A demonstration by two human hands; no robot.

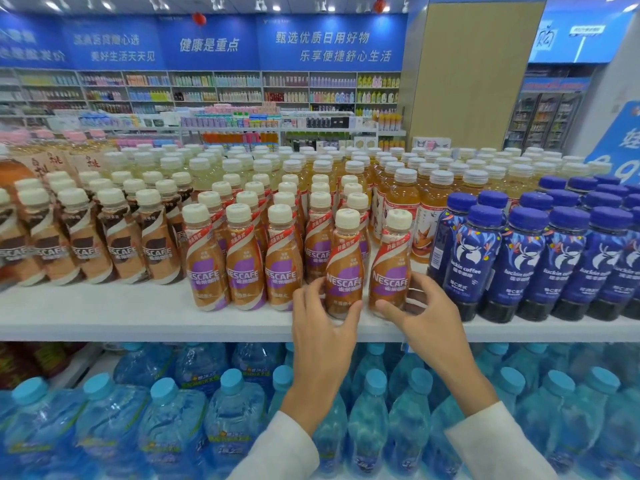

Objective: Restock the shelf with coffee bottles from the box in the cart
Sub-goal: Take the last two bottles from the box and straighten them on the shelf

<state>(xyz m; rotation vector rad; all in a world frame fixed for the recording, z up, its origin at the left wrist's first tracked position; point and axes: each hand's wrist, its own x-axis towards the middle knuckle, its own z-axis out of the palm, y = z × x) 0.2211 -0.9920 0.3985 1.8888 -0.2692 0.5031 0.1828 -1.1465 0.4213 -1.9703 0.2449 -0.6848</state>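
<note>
Across the middle of the view runs a white shelf (104, 317) packed with rows of drinks; under it lie pale water bottles (166, 407) with blue caps; on the shelf's left stand brown coffee bottles (117, 251) with cream caps, on its right dark blue coffee bottles (530, 265), and further back amber drink bottles (401, 199) with white caps; between the brown and the blue groups stand the purple-labelled coffee bottles (242, 265), three in the front row and more behind; just right of those three, near the shelf's front edge, are two more of the same kind, each held; the left bottle (344, 268) is grasped low down by the left hand (322, 320), fingers curled round its left side and thumb across the front near the base; the right bottle (391, 268) stands just beside it with a narrow gap between, and the right hand (429, 306) grasps its base, thumb at the front, fingers round the right side, close to the nearest blue bottle; both wrists come out of white sleeves (280, 448) above the water bottles; whether either bottle's base rests on the shelf I cannot tell.
</note>
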